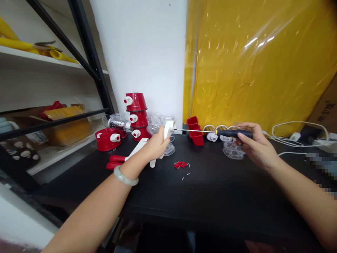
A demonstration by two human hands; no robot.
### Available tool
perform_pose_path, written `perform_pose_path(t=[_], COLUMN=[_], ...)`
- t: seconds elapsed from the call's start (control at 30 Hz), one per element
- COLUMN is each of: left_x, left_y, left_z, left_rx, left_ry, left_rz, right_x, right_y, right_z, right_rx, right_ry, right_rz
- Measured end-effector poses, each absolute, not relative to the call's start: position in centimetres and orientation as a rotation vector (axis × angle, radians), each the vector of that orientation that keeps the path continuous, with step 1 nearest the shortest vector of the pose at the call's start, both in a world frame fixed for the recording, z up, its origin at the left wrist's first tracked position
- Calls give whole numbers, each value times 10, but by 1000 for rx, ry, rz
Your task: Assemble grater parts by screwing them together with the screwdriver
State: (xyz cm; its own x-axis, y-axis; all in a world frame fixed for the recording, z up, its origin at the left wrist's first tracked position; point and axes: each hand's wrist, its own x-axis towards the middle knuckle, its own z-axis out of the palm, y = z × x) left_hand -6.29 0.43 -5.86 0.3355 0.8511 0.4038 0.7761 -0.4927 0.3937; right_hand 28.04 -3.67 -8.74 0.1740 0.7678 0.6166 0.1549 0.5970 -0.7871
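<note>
Above the black table (210,196), the left hand (157,144) has its grip clamped on a curved white plastic part (169,128), partly hidden by that hand. Right of the part, the right hand (260,149) has its grip wrapped round a screwdriver (230,133); whether the tip touches is hard to tell. Left of the part stand glossy, tapered red tubs (140,118), insides hidden; behind it, clear cups (158,120), contents unclear. Nearer than the part lie red bits (180,164) and metal screws (182,179).
</note>
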Motion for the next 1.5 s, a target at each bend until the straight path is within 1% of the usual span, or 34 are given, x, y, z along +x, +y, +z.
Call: perform_pose_path(t=[0.07,0.13,0.23,0.3,0.47,0.6,0.67,0.83,1.0,1.2,1.37,1.5], left_x=[-61,-60,-58,-57,-60,-60,-59,-57,-60,-59,-55,-54], left_y=[3,2,0,0,5,5,4,1,2,2,-3,-3], left_z=[-59,-60,-61,-62,-63,-63,-63,-65,-65,-64,-64,-65], left_rx=[2455,2462,2475,2474,2442,2436,2420,2423,2398,2389,2428,2411], left_ry=[1524,1531,1516,1512,1511,1506,1516,1509,1503,1532,1522,1524], left_rz=[872,863,826,801,880,861,836,793,870,856,807,801], right_x=[279,277,276,278,280,277,277,283,280,275,281,283], right_y=[-36,-36,-37,-38,-42,-39,-37,-38,-42,-35,-37,-41], right_z=[-87,-86,-85,-84,-82,-82,-83,-86,-82,-84,-85,-81], right_rx=[-797,-852,-1101,-1159,-1004,-775,-751,-1045,-980,-781,-1034,-990], right_ry=[-1289,-1238,-1225,-1255,-1367,-1244,-1194,-1315,-1366,-1209,-1273,-1302], right_rz=[677,747,645,554,464,749,819,592,520,759,553,475])
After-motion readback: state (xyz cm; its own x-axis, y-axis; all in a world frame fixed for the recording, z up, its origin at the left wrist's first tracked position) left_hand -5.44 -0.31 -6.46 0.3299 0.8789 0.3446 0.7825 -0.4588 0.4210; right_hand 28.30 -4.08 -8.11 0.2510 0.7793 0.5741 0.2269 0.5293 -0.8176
